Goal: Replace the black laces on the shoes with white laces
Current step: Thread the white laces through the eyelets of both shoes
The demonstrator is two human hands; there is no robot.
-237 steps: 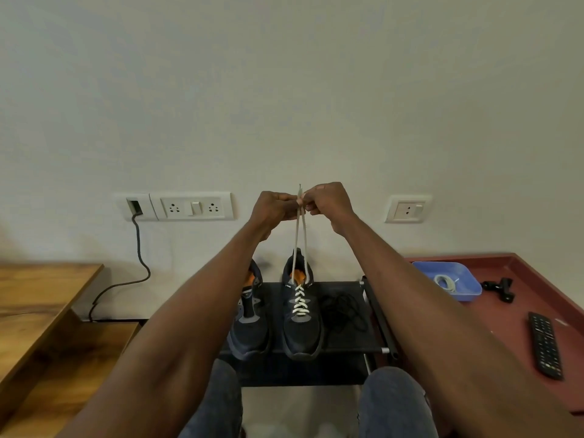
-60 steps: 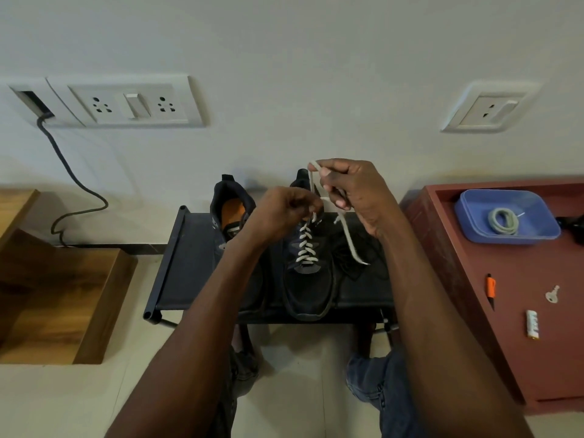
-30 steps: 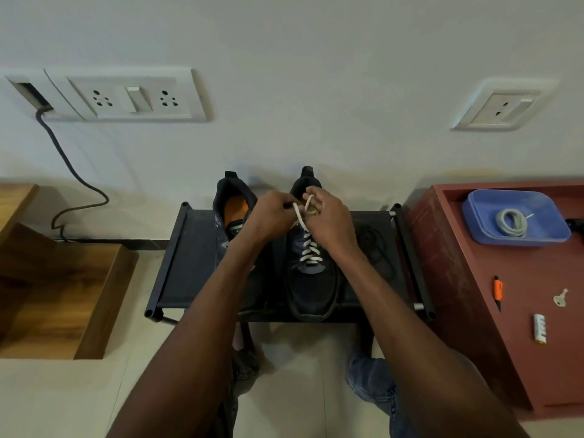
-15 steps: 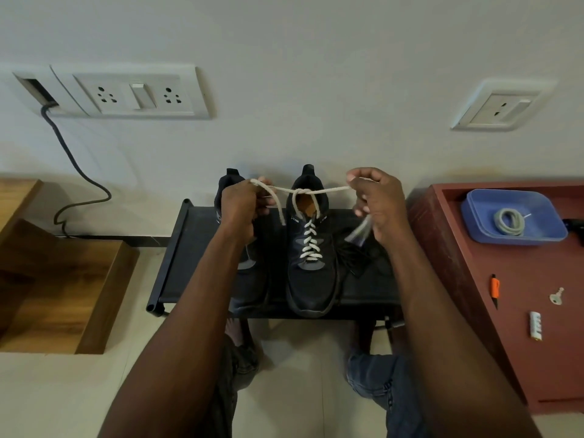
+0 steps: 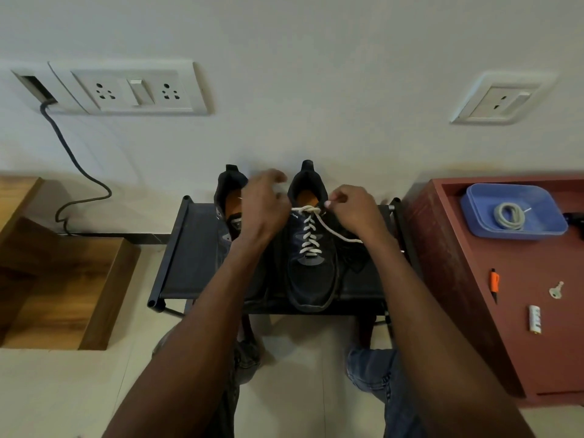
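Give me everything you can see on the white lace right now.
The white lace looks like flat woven cord, cream-white. It crisscrosses up the right-hand black shoe on the black rack, crossing in a first knot at the top eyelets. One tail runs right and down under the right hand, which pinches it near the knot. The other end leads to the left hand, whose grip is blurred.

two shoes point(image 5: 311, 248) on rack point(image 5: 189, 248); tray point(image 5: 512, 213) on cabinet point(image 5: 505, 311) right
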